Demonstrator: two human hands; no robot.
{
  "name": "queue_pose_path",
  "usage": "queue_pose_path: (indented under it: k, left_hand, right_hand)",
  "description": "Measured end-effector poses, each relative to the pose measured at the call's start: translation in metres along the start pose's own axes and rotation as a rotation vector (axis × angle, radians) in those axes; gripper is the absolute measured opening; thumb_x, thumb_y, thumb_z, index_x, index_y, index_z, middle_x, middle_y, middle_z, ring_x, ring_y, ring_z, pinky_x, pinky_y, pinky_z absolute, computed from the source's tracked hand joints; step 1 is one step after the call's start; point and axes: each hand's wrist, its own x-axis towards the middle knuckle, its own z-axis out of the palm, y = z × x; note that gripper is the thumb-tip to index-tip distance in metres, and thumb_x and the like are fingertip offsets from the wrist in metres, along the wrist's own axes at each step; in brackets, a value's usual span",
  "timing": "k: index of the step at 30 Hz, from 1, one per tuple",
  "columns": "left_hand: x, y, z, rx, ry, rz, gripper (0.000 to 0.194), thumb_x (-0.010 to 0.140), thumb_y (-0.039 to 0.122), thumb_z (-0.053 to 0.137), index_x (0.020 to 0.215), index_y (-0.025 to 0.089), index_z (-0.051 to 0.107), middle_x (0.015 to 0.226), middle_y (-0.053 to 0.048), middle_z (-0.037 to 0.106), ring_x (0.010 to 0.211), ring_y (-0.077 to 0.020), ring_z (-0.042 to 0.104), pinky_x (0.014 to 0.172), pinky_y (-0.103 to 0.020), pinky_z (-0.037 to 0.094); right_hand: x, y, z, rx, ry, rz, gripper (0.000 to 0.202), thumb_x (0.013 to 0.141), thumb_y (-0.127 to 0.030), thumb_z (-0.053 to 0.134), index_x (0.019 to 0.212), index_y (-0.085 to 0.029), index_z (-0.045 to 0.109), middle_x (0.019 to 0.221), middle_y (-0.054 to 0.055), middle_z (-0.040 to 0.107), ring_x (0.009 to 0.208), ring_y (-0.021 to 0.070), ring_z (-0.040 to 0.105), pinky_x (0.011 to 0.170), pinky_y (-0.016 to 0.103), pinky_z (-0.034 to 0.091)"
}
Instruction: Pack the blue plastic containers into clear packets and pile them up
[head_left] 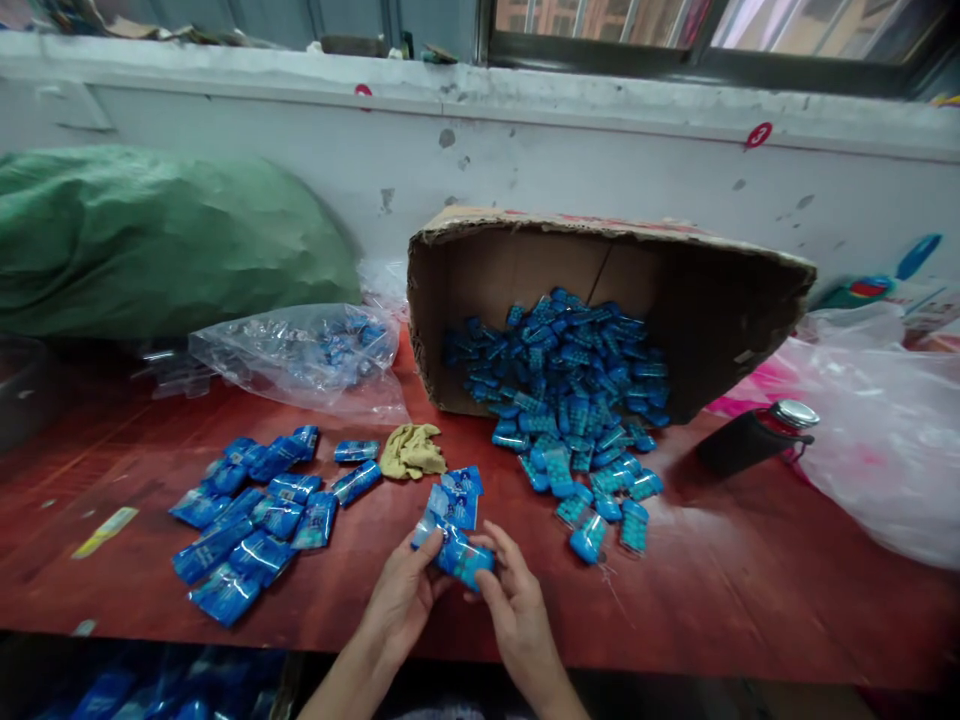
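Near the front edge of the red table, my left hand point(409, 575) and my right hand point(514, 590) hold a small blue packet point(466, 560) between them. The left thumb presses on its left part, while the right thumb and fingers pinch its right end. Just beyond my fingers lies a flat blue and white printed wrapper point(459, 495), partly hidden by the left hand. To the left is a loose group of shiny blue packets point(259, 520). A heap of small blue wrapped pieces point(577, 390) spills out of a tipped cardboard box point(682, 300) ahead on the right.
A crumpled yellowish cloth point(412, 452) lies beyond my hands. Behind it are a clear plastic bag point(300, 360) and a large green sack point(165, 240). A dark bottle point(750, 440) lies tilted at right beside white plastic bags point(885, 430). More blue packets point(150, 685) sit below the table edge.
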Motion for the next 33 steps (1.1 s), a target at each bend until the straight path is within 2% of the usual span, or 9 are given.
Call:
queue_pose_path:
  k: [3,7,10,13,16,18,25,30,33]
  left_hand:
    - [-0.003,-0.001,0.003,-0.028,0.02,-0.024,0.019,0.068,0.022,0.064,0.084,0.014,0.058,0.071,-0.003,0.068,0.063,-0.0154,0.063,0.061,-0.028,0.05]
    - [-0.005,-0.002,0.005,-0.067,0.04,-0.075,0.01,0.07,0.02,0.062,0.076,0.014,0.057,0.064,-0.002,0.067,0.058,-0.0141,0.063,0.057,-0.025,0.05]
    - [-0.004,-0.002,0.003,-0.099,-0.007,-0.111,0.006,0.071,0.016,0.061,0.075,0.013,0.058,0.064,-0.002,0.067,0.055,-0.0121,0.062,0.052,-0.022,0.05]
    - [-0.002,-0.001,-0.001,-0.122,-0.076,-0.133,0.01,0.073,0.014,0.058,0.083,0.012,0.059,0.075,-0.005,0.068,0.064,-0.0144,0.064,0.056,-0.024,0.052]
    - [-0.001,-0.001,-0.002,-0.152,-0.078,-0.129,0.012,0.076,0.013,0.054,0.087,0.011,0.059,0.081,-0.007,0.068,0.068,-0.016,0.065,0.059,-0.028,0.054]
    - [-0.001,0.0,0.0,-0.173,-0.068,-0.145,0.013,0.078,0.013,0.051,0.089,0.011,0.058,0.083,-0.008,0.068,0.069,-0.0165,0.065,0.061,-0.03,0.055]
    - [0.002,0.004,0.007,-0.209,-0.023,-0.183,0.013,0.08,0.008,0.046,0.082,0.009,0.059,0.074,-0.007,0.068,0.063,-0.0123,0.064,0.055,-0.021,0.053]
    - [-0.002,-0.001,0.006,-0.137,-0.074,-0.122,0.011,0.077,0.01,0.052,0.085,0.012,0.058,0.077,-0.005,0.069,0.064,-0.0145,0.065,0.057,-0.027,0.054]
    - [-0.004,-0.007,0.008,-0.151,-0.022,-0.135,0.01,0.077,0.011,0.053,0.085,0.012,0.058,0.075,-0.005,0.069,0.062,-0.0134,0.064,0.056,-0.026,0.054]
  right_hand:
    - [0.0,0.006,-0.003,0.032,0.048,0.08,0.042,0.078,-0.031,0.055,0.118,-0.025,0.045,0.103,0.006,0.059,0.081,0.0192,0.059,0.056,0.027,0.052]
    - [-0.002,0.009,0.0,-0.196,0.133,-0.067,0.03,0.073,-0.026,0.062,0.102,-0.026,0.058,0.096,0.004,0.061,0.082,0.0187,0.057,0.074,0.03,0.048]
    - [-0.001,0.001,0.002,-0.172,0.096,-0.096,0.026,0.069,-0.023,0.066,0.094,-0.027,0.062,0.09,0.002,0.062,0.084,0.0194,0.056,0.078,0.031,0.045]
    - [0.008,-0.007,-0.003,0.052,-0.009,0.086,0.033,0.067,-0.02,0.065,0.099,-0.025,0.059,0.089,0.001,0.061,0.071,0.0157,0.055,0.063,0.027,0.048]
    - [0.017,-0.011,-0.011,0.225,-0.163,0.187,0.031,0.069,-0.019,0.062,0.1,-0.024,0.058,0.092,0.001,0.059,0.072,0.0147,0.054,0.059,0.026,0.047]
    - [0.02,-0.013,-0.015,0.21,-0.171,0.162,0.028,0.07,-0.019,0.061,0.097,-0.023,0.06,0.091,0.001,0.058,0.074,0.0148,0.053,0.062,0.026,0.047]
    - [0.015,-0.019,-0.013,-0.232,-0.097,-0.134,0.035,0.068,-0.014,0.065,0.1,-0.028,0.061,0.099,0.002,0.056,0.096,0.0192,0.049,0.088,0.033,0.037]
    - [0.02,-0.008,-0.021,-0.124,-0.088,-0.075,0.028,0.07,-0.014,0.062,0.095,-0.027,0.062,0.094,0.001,0.054,0.089,0.0174,0.053,0.08,0.029,0.041]
    - [0.021,-0.006,-0.023,-0.154,-0.09,-0.072,0.027,0.071,-0.015,0.062,0.096,-0.026,0.061,0.094,0.001,0.054,0.089,0.0176,0.053,0.079,0.029,0.042]
